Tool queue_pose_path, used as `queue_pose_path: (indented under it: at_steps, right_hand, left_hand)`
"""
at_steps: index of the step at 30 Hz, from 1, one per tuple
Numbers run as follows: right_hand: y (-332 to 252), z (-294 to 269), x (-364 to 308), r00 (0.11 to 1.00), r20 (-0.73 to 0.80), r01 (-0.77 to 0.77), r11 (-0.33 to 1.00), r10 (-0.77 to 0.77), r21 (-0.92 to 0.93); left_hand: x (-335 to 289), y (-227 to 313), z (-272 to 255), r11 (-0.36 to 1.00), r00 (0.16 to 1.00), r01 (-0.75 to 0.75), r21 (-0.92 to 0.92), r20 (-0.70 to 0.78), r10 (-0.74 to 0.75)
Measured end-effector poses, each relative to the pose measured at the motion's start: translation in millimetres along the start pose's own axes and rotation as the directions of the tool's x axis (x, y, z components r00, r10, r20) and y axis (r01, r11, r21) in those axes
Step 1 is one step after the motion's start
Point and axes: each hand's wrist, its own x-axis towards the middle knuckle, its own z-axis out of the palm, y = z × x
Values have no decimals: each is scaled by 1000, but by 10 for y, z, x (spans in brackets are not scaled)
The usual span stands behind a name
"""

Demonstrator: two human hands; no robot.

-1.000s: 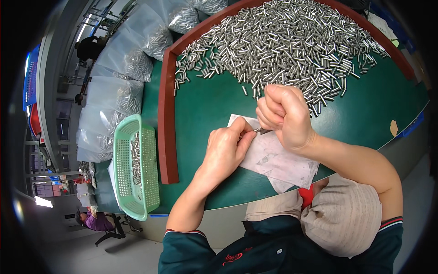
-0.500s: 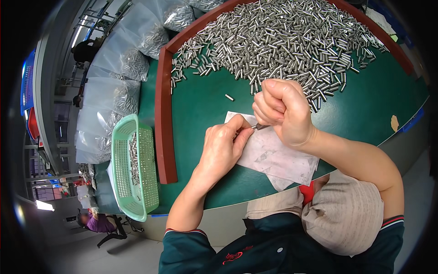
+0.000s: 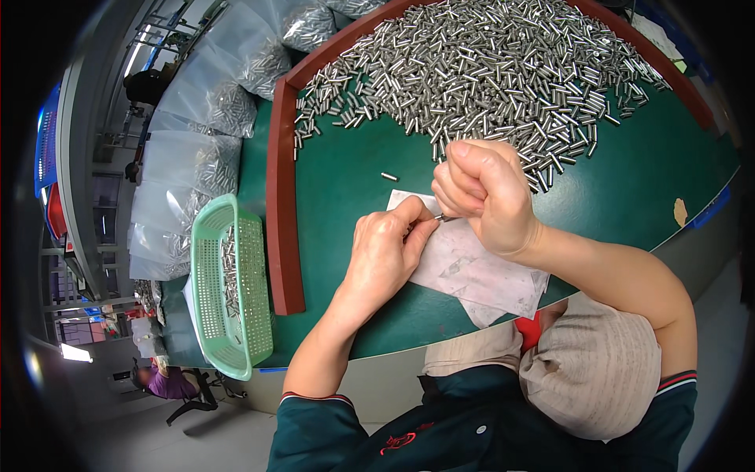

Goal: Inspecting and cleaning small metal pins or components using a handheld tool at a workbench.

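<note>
My left hand (image 3: 385,244) is closed in a pinch on a small metal pin (image 3: 440,217), whose shiny end sticks out past the thumb and forefinger. Close beside that end, my right hand (image 3: 491,193) is curled into a fist; what it grips is hidden by the fingers. Both hands are over a smudged pale cloth or paper sheet (image 3: 480,275) on the green tabletop (image 3: 346,181). A single loose pin (image 3: 389,176) lies just beyond the sheet. Farther back spreads a large heap of similar metal pins (image 3: 503,71).
A red-brown raised border (image 3: 285,204) runs along the left and back. Outside it, at left, stands a light green plastic basket (image 3: 255,291) with pins inside. Several clear bags of pins (image 3: 224,110) line the far left. Another person (image 3: 171,384) sits in the background.
The loose pin on the tabletop has shifted slightly left and nearer, and turned. A dark tip seen under my right fist is now mostly hidden. My hands have barely moved.
</note>
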Motion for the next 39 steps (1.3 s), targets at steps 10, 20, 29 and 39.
queue_pose_path:
  at_steps: [10,20,29,39]
  right_hand:
    - [59,35,-18,987,36,162,956,-158,-243]
    - [-4,-18,-17,999,6,-49,997,49,-56]
    - [-30,-24,18,996,5,-84,996,84,27]
    - [-31,-22,39,995,-48,-85,996,84,-12]
  left_hand:
    - [11,68,7,999,998,-37,19,-45,37]
    - [23,-241,-199,-131,910,372,-919,389,-142]
    - [49,-213,-221,-68,900,393,-917,399,-178]
    - [188,-229,-279,505,949,252,-826,107,-298]
